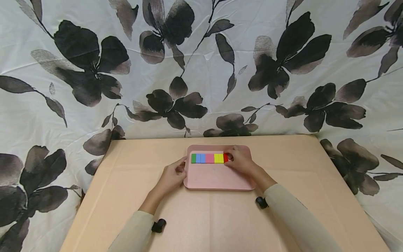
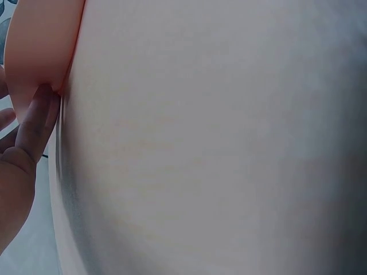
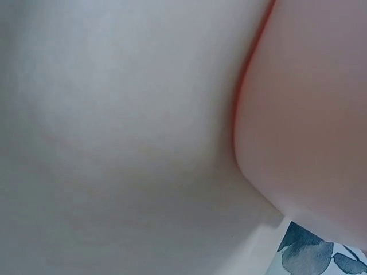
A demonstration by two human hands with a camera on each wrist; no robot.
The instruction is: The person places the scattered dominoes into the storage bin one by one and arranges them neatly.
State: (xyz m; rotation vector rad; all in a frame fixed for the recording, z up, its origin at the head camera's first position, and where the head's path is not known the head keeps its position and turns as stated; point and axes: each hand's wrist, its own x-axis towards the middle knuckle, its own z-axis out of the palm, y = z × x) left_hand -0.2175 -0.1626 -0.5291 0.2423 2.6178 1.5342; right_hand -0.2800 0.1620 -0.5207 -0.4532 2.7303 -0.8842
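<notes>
A pink tray [image 1: 217, 180] lies on the table, with a row of small coloured tiles near its far side. From left to right the row runs green [image 1: 193, 158], blue [image 1: 200, 158], pink [image 1: 209, 158], yellow [image 1: 218, 158] and red [image 1: 225, 158]. My right hand [image 1: 240, 160] reaches over the tray's right part and pinches the red tile at the row's end. At the tray's left edge, my left hand [image 1: 174, 174] grips the rim between thumb and curled fingers. The left wrist view shows its thumb [image 2: 35, 123] against the tray's side. The right wrist view shows no fingers.
The tan tabletop [image 1: 207, 220] extends around the tray on both sides and in front. Behind its far edge hangs a white cloth with dark flowers [image 1: 176, 108]. A small black device [image 1: 158, 225] sits at the left wrist and another [image 1: 261, 202] at the right.
</notes>
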